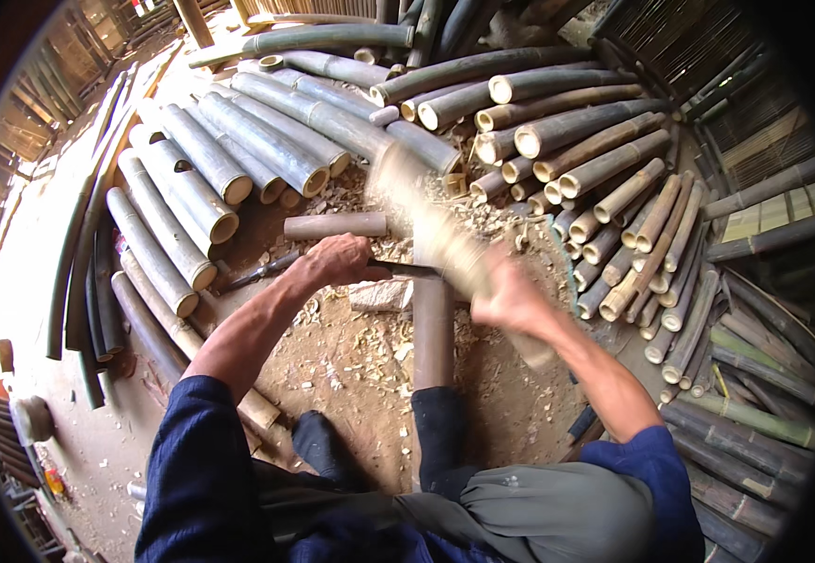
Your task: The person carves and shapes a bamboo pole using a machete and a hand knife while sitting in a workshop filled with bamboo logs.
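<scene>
My left hand point(344, 260) is closed around a dark, narrow bladed tool point(406, 269), its blade lying across a brown bamboo pole point(433, 328). The pole runs away from me between my feet, its near end by my dark-socked right foot point(439, 427). In my right hand point(513, 296) is a pale wooden club point(445, 239), smeared by motion and slanting up to the left above the pole. Just beyond my left hand lies a short bamboo length point(336, 224). A pale wood block point(379, 297) sits beside the pole, on the left.
Thick dark bamboo sections point(262, 145) lie side by side at the far left. A big stack of cut bamboo point(614, 174) fills the right side, with longer poles point(745, 464) at the near right. Wood chips point(332, 375) litter the dirt floor. My left foot point(318, 445) rests there.
</scene>
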Action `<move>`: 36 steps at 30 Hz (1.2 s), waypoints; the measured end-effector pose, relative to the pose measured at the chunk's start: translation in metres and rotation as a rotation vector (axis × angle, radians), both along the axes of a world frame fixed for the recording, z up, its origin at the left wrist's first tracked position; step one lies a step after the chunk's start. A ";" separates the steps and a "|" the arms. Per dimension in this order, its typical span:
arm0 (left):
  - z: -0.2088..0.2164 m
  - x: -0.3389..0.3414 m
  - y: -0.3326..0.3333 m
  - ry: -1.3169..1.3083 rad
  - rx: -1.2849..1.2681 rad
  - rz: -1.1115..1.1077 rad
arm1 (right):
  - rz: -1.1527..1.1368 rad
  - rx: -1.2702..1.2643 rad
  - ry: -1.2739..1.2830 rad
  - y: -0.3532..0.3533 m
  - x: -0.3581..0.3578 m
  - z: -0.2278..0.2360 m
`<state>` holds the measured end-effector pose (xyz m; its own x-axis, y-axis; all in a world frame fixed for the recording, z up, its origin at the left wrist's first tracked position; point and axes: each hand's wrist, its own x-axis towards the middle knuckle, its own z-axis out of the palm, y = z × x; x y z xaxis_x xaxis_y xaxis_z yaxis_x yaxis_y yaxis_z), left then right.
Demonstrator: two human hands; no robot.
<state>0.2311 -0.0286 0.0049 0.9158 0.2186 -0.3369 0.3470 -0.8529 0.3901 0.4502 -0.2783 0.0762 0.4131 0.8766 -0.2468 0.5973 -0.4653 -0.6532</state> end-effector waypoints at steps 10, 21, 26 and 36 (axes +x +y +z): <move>-0.006 -0.016 0.007 0.006 -0.046 0.038 | -0.015 0.598 -0.148 0.031 0.045 0.259; -0.027 -0.016 0.008 0.114 -0.212 0.089 | 0.300 -0.124 -0.116 0.033 0.027 0.129; -0.010 -0.016 0.007 0.205 -0.248 0.109 | 0.025 0.625 0.054 0.023 0.006 0.203; -0.017 -0.007 0.013 0.401 -0.471 0.067 | 0.070 -0.041 0.097 -0.021 -0.032 0.036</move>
<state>0.2237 -0.0153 -0.0119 0.6877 0.0150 -0.7259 0.5910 -0.5923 0.5477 0.4182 -0.2997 0.1125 0.3232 0.8909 -0.3190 0.5645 -0.4521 -0.6906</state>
